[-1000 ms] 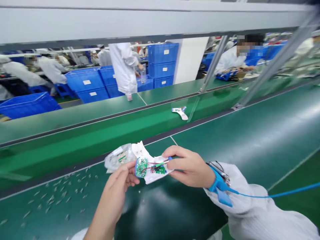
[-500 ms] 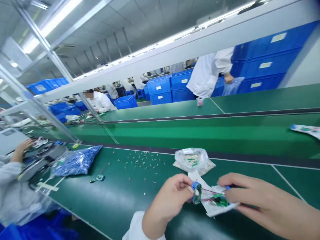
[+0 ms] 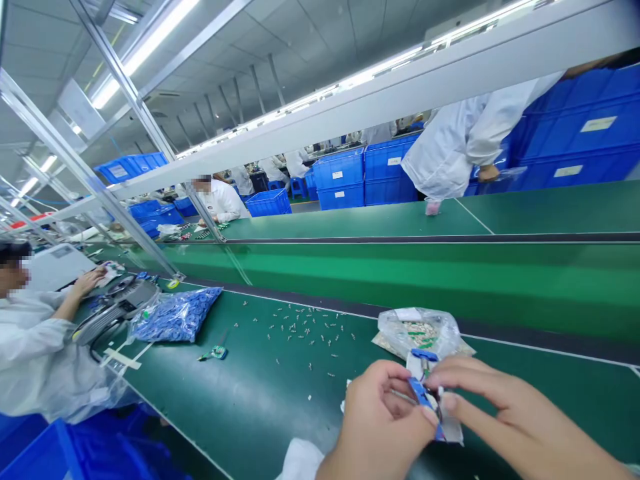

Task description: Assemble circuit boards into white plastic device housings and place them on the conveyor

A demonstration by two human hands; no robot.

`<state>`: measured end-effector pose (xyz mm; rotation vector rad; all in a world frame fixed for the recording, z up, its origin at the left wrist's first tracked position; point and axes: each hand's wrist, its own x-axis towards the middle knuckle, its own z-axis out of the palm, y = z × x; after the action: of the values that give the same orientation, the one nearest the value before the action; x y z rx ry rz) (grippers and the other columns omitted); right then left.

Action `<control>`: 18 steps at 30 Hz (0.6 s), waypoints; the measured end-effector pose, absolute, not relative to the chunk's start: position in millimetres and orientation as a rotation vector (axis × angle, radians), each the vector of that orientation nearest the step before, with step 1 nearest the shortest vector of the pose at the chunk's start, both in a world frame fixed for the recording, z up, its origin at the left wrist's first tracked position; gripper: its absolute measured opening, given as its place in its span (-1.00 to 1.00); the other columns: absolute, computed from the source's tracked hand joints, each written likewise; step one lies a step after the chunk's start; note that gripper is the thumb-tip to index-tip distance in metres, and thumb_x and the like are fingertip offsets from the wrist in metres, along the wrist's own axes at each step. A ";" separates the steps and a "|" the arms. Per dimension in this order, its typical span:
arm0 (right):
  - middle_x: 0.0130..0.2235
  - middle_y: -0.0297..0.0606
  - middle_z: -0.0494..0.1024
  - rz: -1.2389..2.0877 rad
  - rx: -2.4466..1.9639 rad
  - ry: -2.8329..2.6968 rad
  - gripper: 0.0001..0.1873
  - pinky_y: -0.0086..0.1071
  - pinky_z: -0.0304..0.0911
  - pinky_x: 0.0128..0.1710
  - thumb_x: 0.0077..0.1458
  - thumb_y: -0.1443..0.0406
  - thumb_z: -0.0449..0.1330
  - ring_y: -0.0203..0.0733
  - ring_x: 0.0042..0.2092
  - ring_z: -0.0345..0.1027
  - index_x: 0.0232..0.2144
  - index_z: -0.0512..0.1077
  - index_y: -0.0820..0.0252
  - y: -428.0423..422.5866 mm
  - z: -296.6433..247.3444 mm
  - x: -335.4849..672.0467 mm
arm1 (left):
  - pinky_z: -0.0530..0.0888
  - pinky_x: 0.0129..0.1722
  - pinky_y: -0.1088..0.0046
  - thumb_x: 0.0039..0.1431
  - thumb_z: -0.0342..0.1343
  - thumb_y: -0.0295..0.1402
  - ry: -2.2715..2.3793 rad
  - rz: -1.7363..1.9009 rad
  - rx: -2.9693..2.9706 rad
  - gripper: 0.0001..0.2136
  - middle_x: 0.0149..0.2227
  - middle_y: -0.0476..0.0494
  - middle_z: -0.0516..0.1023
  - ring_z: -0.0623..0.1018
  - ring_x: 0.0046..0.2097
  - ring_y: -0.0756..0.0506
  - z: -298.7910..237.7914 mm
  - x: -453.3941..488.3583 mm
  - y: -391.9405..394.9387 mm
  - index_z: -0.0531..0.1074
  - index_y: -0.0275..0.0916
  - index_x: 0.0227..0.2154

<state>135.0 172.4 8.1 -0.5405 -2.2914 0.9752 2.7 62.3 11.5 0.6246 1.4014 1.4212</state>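
Note:
My left hand (image 3: 383,417) is closed, pinching a small blue-edged circuit board (image 3: 423,393) between thumb and fingers. My right hand (image 3: 495,407) meets it from the right, its thumb and forefinger closed on the same piece, where dark and white details show. Fingers cover much of the board. White wrapping (image 3: 454,430) lies behind and under it, partly hidden by both hands. Just beyond the hands stands an opened clear plastic bag (image 3: 393,325) holding many small pale parts and a few green strips.
Tiny metal parts (image 3: 305,327) lie scattered on the green bench (image 3: 260,400). Left of them are a small green board with wires (image 3: 219,352) and a bag of blue pieces (image 3: 175,319). A co-worker (image 3: 35,353) sits at far left. A green belt (image 3: 375,267) runs behind.
My hands have come together, and the blue-edged piece has turned between them. The wires that stretched between my hands no longer show clearly. The view has swung slightly left.

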 end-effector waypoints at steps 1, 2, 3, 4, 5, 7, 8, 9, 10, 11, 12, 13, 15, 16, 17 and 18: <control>-0.39 -0.24 0.56 1.011 -0.550 -2.298 -0.79 -0.50 0.42 -0.40 0.06 0.14 0.13 -0.21 -0.36 0.49 -0.46 0.50 0.07 166.7 11.0 130.1 | 0.32 -0.50 0.60 -0.26 0.29 -0.34 1.430 1.423 0.650 -0.64 -0.42 -0.05 0.42 0.40 -0.51 0.10 12.0 4.4 62.9 0.36 -0.31 -0.35; -0.41 -0.26 0.55 1.055 -0.577 -2.311 -0.78 -0.50 0.40 -0.42 0.05 0.15 0.11 -0.22 -0.37 0.48 -0.49 0.48 0.09 162.7 13.3 126.1 | 0.33 -0.50 0.60 -0.25 0.27 -0.35 1.458 1.422 0.674 -0.67 -0.43 -0.06 0.43 0.41 -0.51 0.09 12.3 5.5 63.5 0.36 -0.32 -0.35; -0.42 -0.27 0.54 1.103 -0.616 -2.328 -0.76 -0.49 0.39 -0.42 0.05 0.14 0.09 -0.22 -0.38 0.46 -0.51 0.47 0.10 160.5 14.8 122.9 | 0.33 -0.51 0.60 -0.23 0.24 -0.36 1.480 1.417 0.695 -0.69 -0.43 -0.07 0.44 0.42 -0.51 0.08 12.4 6.2 64.0 0.37 -0.32 -0.35; -0.42 -0.27 0.53 1.148 -0.657 -2.348 -0.74 -0.47 0.37 -0.40 0.05 0.13 0.08 -0.22 -0.38 0.45 -0.51 0.45 0.12 159.7 15.4 120.7 | 0.33 -0.52 0.60 -0.22 0.21 -0.37 1.493 1.417 0.706 -0.71 -0.43 -0.07 0.44 0.42 -0.52 0.08 12.3 6.6 64.4 0.37 -0.32 -0.35; -0.42 -0.27 0.52 1.193 -0.700 -2.369 -0.71 -0.46 0.36 -0.38 0.06 0.12 0.06 -0.21 -0.37 0.43 -0.51 0.45 0.14 159.9 15.5 119.2 | 0.33 -0.54 0.61 -0.21 0.20 -0.38 1.500 1.419 0.711 -0.71 -0.43 -0.07 0.44 0.41 -0.53 0.09 11.9 6.7 64.5 0.37 -0.32 -0.34; -0.42 -0.27 0.50 1.289 -0.770 -2.397 -0.65 -0.44 0.32 -0.34 0.08 0.09 0.01 -0.21 -0.35 0.40 -0.53 0.41 0.17 161.9 14.5 118.0 | 0.31 -0.56 0.62 -0.22 0.17 -0.40 1.511 1.420 0.716 -0.71 -0.42 -0.06 0.44 0.40 -0.56 0.10 10.4 7.0 64.5 0.37 -0.32 -0.34; -0.43 -0.26 0.48 1.339 -0.785 -2.397 -0.64 -0.43 0.30 -0.33 0.09 0.09 0.00 -0.21 -0.35 0.38 -0.55 0.39 0.18 162.9 13.9 118.0 | 0.31 -0.56 0.62 -0.22 0.16 -0.41 1.510 1.419 0.725 -0.71 -0.42 -0.06 0.44 0.40 -0.56 0.10 9.5 7.1 64.4 0.37 -0.32 -0.33; -0.44 -0.26 0.47 1.383 -0.788 -2.389 -0.64 -0.43 0.28 -0.34 0.07 0.09 0.00 -0.21 -0.36 0.36 -0.57 0.37 0.19 163.8 13.4 118.4 | 0.32 -0.55 0.62 -0.22 0.16 -0.41 1.510 1.416 0.734 -0.71 -0.42 -0.06 0.44 0.41 -0.54 0.10 8.7 7.4 64.3 0.37 -0.32 -0.33; -0.46 -0.27 0.45 1.412 -0.802 -2.378 -0.65 -0.43 0.26 -0.34 0.05 0.09 0.02 -0.22 -0.37 0.34 -0.59 0.35 0.20 164.4 13.2 118.9 | 0.32 -0.53 0.61 -0.21 0.15 -0.42 1.516 1.410 0.746 -0.72 -0.42 -0.06 0.45 0.43 -0.53 0.09 8.0 7.7 64.2 0.37 -0.32 -0.33; -0.47 -0.27 0.44 1.430 -0.824 -2.368 -0.67 -0.43 0.24 -0.35 0.02 0.11 0.04 -0.22 -0.37 0.33 -0.61 0.33 0.20 164.8 13.4 119.5 | 0.33 -0.51 0.61 -0.21 0.15 -0.43 1.522 1.401 0.762 -0.72 -0.42 -0.06 0.45 0.44 -0.50 0.07 7.6 8.0 64.2 0.37 -0.32 -0.33; -0.48 -0.27 0.43 1.437 -0.843 -2.358 -0.70 -0.43 0.22 -0.36 -0.02 0.12 0.06 -0.21 -0.38 0.32 -0.63 0.32 0.20 165.1 13.7 120.2 | 0.33 -0.50 0.61 -0.20 0.14 -0.43 1.532 1.393 0.774 -0.73 -0.42 -0.07 0.46 0.45 -0.49 0.06 7.5 8.3 64.3 0.38 -0.32 -0.32; -0.48 -0.27 0.42 1.446 -0.859 -2.348 -0.71 -0.42 0.20 -0.36 -0.04 0.14 0.07 -0.21 -0.38 0.31 -0.64 0.32 0.20 165.2 14.2 120.9 | 0.33 -0.50 0.61 -0.18 0.14 -0.42 1.544 1.389 0.782 -0.73 -0.42 -0.06 0.46 0.45 -0.48 0.06 7.7 8.4 64.5 0.38 -0.31 -0.31; -0.47 -0.27 0.42 1.471 -0.864 -2.314 -0.72 -0.41 0.19 -0.36 -0.06 0.15 0.09 -0.22 -0.38 0.30 -0.66 0.31 0.20 165.4 15.2 121.9 | 0.31 -0.51 0.61 -0.15 0.15 -0.39 1.568 1.383 0.803 -0.74 -0.44 -0.05 0.45 0.45 -0.48 0.06 8.6 8.2 64.9 0.38 -0.30 -0.30; -0.46 -0.27 0.42 1.492 -0.853 -2.292 -0.71 -0.41 0.18 -0.35 -0.05 0.15 0.09 -0.22 -0.37 0.29 -0.66 0.31 0.20 165.6 15.6 122.2 | 0.31 -0.51 0.61 -0.14 0.15 -0.38 1.573 1.382 0.822 -0.74 -0.44 -0.05 0.45 0.45 -0.49 0.06 9.1 7.9 65.2 0.38 -0.30 -0.30; -0.46 -0.26 0.42 1.518 -0.840 -2.268 -0.71 -0.40 0.18 -0.34 -0.05 0.15 0.09 -0.22 -0.37 0.29 -0.66 0.32 0.21 165.7 15.8 122.4 | 0.30 -0.52 0.61 -0.13 0.14 -0.38 1.581 1.382 0.838 -0.75 -0.44 -0.05 0.45 0.44 -0.49 0.06 9.6 7.6 65.3 0.38 -0.29 -0.30; -0.46 -0.26 0.42 1.545 -0.831 -2.244 -0.71 -0.40 0.18 -0.33 -0.05 0.14 0.09 -0.22 -0.37 0.29 -0.66 0.32 0.21 165.9 15.8 122.3 | 0.30 -0.52 0.61 -0.14 0.14 -0.40 1.591 1.379 0.849 -0.74 -0.44 -0.04 0.45 0.44 -0.49 0.06 9.9 7.1 65.5 0.38 -0.29 -0.30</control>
<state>122.3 165.9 15.8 -0.8306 -2.2441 1.5448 7.1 65.5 9.9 0.8491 1.5909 1.3786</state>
